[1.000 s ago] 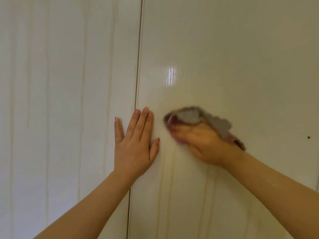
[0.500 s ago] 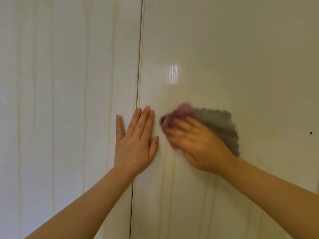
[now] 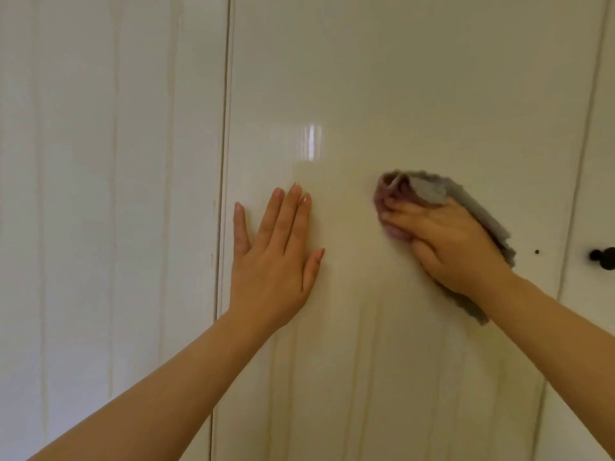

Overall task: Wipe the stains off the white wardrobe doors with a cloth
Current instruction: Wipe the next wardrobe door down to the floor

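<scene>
Two white wardrobe doors fill the view: a left door (image 3: 109, 194) and a middle door (image 3: 399, 78), split by a vertical gap. Faint yellowish drip streaks (image 3: 359, 377) run down the middle door's lower part, and more streak the left door. My left hand (image 3: 276, 257) lies flat on the middle door just right of the gap, fingers straight. My right hand (image 3: 452, 241) presses a bunched grey and purple cloth (image 3: 429, 191) against the same door, fingers curled over it.
A dark round knob (image 3: 603, 257) sits at the right edge on a third door. A small dark dot (image 3: 536, 251) marks the middle door near its right edge. A bright reflection (image 3: 311, 141) shows above my hands.
My right hand has slid the cloth to the right, away from my left hand. The view has shifted right, bringing the dark knob into sight. My left hand stays flat on the door.
</scene>
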Available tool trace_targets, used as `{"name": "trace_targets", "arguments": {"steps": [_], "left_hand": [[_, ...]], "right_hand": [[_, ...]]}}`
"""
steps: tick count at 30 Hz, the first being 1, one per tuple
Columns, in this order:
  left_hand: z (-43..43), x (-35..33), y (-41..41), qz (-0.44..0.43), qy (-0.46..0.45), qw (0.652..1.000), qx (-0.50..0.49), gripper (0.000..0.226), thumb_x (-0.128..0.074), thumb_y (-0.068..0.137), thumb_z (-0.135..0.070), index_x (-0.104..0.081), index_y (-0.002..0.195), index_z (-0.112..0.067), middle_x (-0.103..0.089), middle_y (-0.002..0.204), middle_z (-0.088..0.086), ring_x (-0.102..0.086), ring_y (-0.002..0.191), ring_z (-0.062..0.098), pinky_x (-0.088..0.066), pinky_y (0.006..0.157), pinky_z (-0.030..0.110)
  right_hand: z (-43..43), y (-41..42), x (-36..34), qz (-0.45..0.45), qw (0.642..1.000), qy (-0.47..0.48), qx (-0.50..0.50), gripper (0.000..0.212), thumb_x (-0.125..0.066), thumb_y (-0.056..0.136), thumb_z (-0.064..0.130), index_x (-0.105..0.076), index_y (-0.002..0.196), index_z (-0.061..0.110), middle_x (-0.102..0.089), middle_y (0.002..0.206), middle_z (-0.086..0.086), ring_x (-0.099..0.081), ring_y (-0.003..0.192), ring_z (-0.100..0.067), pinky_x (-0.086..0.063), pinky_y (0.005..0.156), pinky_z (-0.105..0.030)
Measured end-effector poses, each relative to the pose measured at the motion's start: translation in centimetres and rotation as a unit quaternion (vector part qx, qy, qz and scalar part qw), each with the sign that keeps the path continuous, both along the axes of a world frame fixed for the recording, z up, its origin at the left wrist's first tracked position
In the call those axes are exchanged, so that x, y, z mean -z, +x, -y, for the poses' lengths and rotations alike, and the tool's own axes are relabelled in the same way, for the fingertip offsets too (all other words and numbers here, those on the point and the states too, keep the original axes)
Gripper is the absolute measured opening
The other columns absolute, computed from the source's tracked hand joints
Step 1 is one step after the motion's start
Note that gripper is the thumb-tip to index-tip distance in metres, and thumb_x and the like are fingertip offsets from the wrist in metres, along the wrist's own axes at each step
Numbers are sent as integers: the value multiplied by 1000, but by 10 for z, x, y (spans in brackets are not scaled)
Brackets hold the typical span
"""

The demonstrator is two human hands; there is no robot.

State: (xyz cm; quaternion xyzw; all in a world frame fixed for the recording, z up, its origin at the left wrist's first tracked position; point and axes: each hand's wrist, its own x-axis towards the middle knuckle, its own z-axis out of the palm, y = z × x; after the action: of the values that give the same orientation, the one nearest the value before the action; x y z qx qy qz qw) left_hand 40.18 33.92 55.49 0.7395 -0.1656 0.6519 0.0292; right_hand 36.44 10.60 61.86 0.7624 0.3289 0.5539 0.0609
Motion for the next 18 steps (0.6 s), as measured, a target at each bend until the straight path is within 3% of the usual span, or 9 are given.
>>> {"name": "trace_targets", "arguments": {"steps": [2,3,6,8,10,12,13,16,18], "left_hand": [[12,1,4,-11,-8,1000,0,61,-11,100,-44,-18,146,-4,-20,152,11,-18,140,26,3,113,50],[17,2,6,-16,-17,1000,-2,62,-9,100,-45,-18,145,-3,-20,151,11,-18,140,27,3,113,49],[20,3,9,-14,-20,1000,-9,63,-9,100,-45,-19,145,-2,-18,151,13,-17,140,27,3,114,49],[18,4,9,-9,-12,1000,-12,64,-13,99,-45,-19,146,-1,-22,152,14,-17,140,27,4,114,49],[19,3,8,-9,-10,1000,-16,65,-21,97,-44,-20,146,0,-25,152,15,-17,140,26,5,113,49],[20,4,6,-13,-17,1000,-16,66,-25,96,-43,-21,146,0,-27,152,16,-17,140,26,5,113,50],[21,4,6,-14,-20,1000,-15,65,-26,96,-42,-22,146,0,-27,152,16,-17,140,26,6,113,50],[19,4,6,-14,-14,1000,-14,66,-27,96,-42,-23,145,1,-28,152,16,-17,140,26,6,113,50],[17,4,6,-15,-9,1000,-14,66,-27,96,-43,-21,146,0,-27,152,16,-17,141,25,7,113,50]], "right_hand": [[-2,2,5,23,992,124,0,41,-37,82,7,-63,113,-1,-58,122,-19,-37,125,-25,-16,112,-26],[-7,6,21,33,991,126,7,40,-37,84,7,-61,116,1,-57,124,-18,-36,126,-27,-14,113,-28],[-4,5,70,-9,998,-60,-26,36,-28,98,13,-52,125,8,-49,132,-8,-36,131,-24,-20,114,-36],[13,1,60,-14,992,-117,-36,37,-29,99,15,-56,123,8,-51,130,-7,-40,128,-21,-26,112,-36],[23,2,39,5,999,-22,-24,34,-35,93,10,-59,117,5,-54,125,-10,-44,122,-24,-31,107,-38],[17,4,42,32,994,104,-11,39,-37,85,5,-58,118,4,-52,125,-9,-40,124,-28,-26,109,-38],[8,6,55,47,993,113,2,39,-37,87,6,-57,120,4,-50,126,-8,-37,128,-28,-21,112,-37],[4,6,92,20,996,-75,-39,33,-30,97,12,-49,124,9,-47,130,-5,-31,136,-20,-21,113,-37],[20,2,78,18,994,-100,-41,32,-29,98,13,-50,122,10,-49,128,-6,-40,129,-18,-26,109,-36]]}}
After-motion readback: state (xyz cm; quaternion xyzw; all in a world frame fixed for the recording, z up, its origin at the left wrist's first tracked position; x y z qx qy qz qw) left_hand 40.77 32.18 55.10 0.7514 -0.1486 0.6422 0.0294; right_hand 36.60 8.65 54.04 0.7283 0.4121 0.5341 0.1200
